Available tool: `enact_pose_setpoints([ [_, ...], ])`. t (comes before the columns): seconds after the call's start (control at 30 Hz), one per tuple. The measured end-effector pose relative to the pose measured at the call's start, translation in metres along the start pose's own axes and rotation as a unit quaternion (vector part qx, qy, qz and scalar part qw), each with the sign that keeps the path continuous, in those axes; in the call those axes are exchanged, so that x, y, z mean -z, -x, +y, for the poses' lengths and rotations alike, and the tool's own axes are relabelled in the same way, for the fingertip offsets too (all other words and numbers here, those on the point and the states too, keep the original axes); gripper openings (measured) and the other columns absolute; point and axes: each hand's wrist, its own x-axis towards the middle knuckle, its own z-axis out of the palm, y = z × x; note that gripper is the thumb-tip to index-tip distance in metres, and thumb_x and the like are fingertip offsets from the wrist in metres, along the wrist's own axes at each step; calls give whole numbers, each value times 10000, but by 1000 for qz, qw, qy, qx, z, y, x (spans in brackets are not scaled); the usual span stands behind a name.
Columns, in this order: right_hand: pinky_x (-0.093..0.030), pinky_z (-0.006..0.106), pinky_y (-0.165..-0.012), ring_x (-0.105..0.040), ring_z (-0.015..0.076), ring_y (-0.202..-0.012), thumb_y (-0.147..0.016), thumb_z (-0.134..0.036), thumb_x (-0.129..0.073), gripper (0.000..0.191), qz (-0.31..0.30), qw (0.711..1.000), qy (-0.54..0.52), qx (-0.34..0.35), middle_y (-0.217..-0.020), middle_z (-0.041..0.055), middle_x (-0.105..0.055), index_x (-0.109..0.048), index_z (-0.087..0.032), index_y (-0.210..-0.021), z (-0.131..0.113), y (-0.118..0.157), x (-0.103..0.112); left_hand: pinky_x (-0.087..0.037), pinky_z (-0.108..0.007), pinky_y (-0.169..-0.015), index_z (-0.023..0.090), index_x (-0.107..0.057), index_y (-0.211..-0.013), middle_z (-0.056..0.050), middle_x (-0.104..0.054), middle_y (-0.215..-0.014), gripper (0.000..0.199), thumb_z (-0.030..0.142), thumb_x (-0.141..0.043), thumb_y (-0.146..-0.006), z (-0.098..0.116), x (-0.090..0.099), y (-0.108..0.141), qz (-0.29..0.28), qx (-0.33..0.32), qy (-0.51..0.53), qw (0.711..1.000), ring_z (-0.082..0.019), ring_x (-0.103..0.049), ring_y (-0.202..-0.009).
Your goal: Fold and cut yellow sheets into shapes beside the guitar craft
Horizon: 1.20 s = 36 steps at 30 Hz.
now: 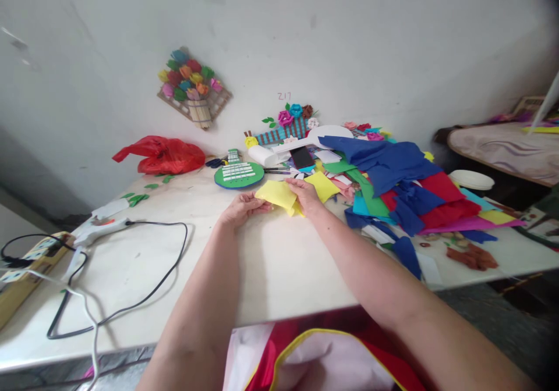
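Both hands pinch a small yellow sheet (276,195), which looks like paper and is bent into a loose fold just above the table. My left hand (245,209) grips its left end between thumb and fingers. At the right end, my right hand (303,196) is closed on the upper edge, and a corner hangs below. A second yellow piece (322,187) lies right behind my right hand. Beyond my left hand is a green round cutout (239,175) with a blue edge and white strips across it.
Blue sheets (379,164), red sheets (449,205) and other scraps heap up on the right. A phone (302,157) lies at the back. On the left are a red plastic bag (161,155), a glue gun (102,231) with a looping black cord (186,245), and a power strip (35,269).
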Motion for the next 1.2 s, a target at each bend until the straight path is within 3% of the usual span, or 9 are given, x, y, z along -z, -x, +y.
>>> enact_pose_setpoints([
  [0.17, -476, 300, -686, -624, 160, -706, -556, -274, -705, 321, -6, 999, 32, 8, -771, 19, -692, -665, -171, -857, 1, 0, 1, -533, -277, -664, 80, -605, -888, -123, -689, -810, 227, 180, -674, -696, 2, 2, 3, -1, 20, -16, 1000, -191, -664, -695],
  [0.53, -476, 277, -667, -619, 139, -670, -560, -224, -689, 247, 13, 999, 31, 5, -730, 6, -690, -672, -170, -800, 2, 1, 0, -522, -310, -751, 90, -613, -882, -132, -685, -873, 226, 198, -681, -695, 2, 1, 3, -7, 16, -4, 1000, -212, -663, -783],
  [1.2, -474, 277, -713, -613, 133, -712, -579, -191, -651, 191, 33, 996, 83, 33, -766, 5, -691, -685, -173, -766, 3, 1, -2, -541, -300, -623, 81, -570, -823, -143, -677, -703, 261, 335, -599, -772, 3, -8, -2, 74, 35, -22, 996, -203, -663, -631],
])
